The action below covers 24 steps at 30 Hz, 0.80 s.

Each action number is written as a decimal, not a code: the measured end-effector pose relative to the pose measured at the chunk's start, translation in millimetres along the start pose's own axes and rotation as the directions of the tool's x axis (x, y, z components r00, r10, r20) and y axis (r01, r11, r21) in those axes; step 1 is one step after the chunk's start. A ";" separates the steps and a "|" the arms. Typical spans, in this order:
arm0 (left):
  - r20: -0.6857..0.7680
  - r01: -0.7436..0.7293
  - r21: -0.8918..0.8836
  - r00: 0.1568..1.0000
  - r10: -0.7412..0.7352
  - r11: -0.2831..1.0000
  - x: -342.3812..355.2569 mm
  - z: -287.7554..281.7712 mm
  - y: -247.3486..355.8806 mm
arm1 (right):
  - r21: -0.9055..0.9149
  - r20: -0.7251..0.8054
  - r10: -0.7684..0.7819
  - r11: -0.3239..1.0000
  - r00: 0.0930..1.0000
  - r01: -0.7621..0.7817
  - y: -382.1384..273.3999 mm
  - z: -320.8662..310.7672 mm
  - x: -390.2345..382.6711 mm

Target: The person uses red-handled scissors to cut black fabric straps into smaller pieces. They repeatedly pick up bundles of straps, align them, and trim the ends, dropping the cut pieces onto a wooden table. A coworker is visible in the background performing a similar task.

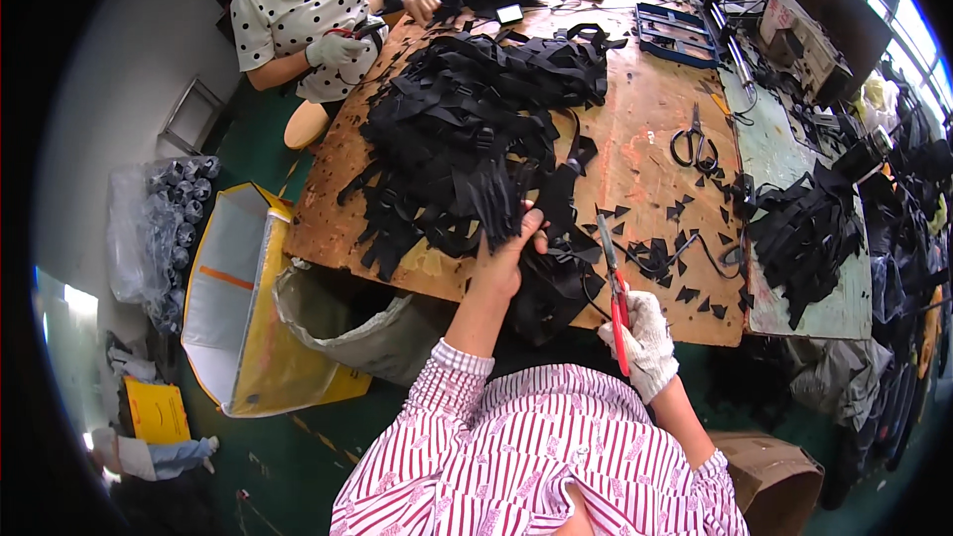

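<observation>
Black straps (495,201) and scissors (618,310) in hand
The left hand (511,253) clutches the straps over the near edge of the table (645,129), beside the heap (467,99); the gloved right hand (647,339) grips the scissors, pointing forward.

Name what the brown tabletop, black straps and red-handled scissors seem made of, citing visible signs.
Brown tabletop: probably wooden board, worn; scuffs and blotches show.
Black straps: likely synthetic webbing, mostly matte; they bend and tangle limply, weave too small to confirm.
Red-handled scissors: apparently metal blades, judging by their grey colour; handles perhaps plastic or coated metal, from their even, bright red.
</observation>
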<state>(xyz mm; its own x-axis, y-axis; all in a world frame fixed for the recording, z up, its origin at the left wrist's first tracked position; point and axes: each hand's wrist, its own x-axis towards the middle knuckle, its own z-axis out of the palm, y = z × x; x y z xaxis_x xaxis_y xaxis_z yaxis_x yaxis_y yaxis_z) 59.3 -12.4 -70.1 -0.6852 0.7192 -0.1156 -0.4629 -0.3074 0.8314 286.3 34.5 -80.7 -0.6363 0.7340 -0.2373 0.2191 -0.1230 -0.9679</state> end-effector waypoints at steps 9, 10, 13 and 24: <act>-0.006 -0.005 0.001 1.000 0.005 1.000 -19.3 7.7 -12.5 | -0.439 0.051 -0.078 0.894 0.996 0.093 -23.6 -5.0 -8.1; -0.002 -0.030 0.018 1.000 0.030 0.999 -20.0 7.7 -13.0 | -0.464 0.060 -0.066 0.882 0.996 0.086 -28.2 -6.3 -10.0; 0.005 -0.033 0.041 0.999 0.033 0.999 -25.6 13.9 -9.0 | -0.528 0.049 -0.161 0.834 0.986 0.162 -13.2 -6.5 -7.3; 0.169 -0.045 0.173 0.985 0.015 0.984 -38.9 18.9 -22.0 | -0.442 0.036 -0.146 0.885 0.989 0.147 -24.3 -6.0 0.3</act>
<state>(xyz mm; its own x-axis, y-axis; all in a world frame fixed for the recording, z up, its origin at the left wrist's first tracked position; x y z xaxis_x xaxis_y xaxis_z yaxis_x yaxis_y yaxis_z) 106.8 -21.9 -73.7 -0.5872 0.8094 -0.0094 -0.3277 -0.2270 0.9171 285.2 41.8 -56.8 -0.6875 0.7199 -0.0959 0.4276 0.2945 -0.8546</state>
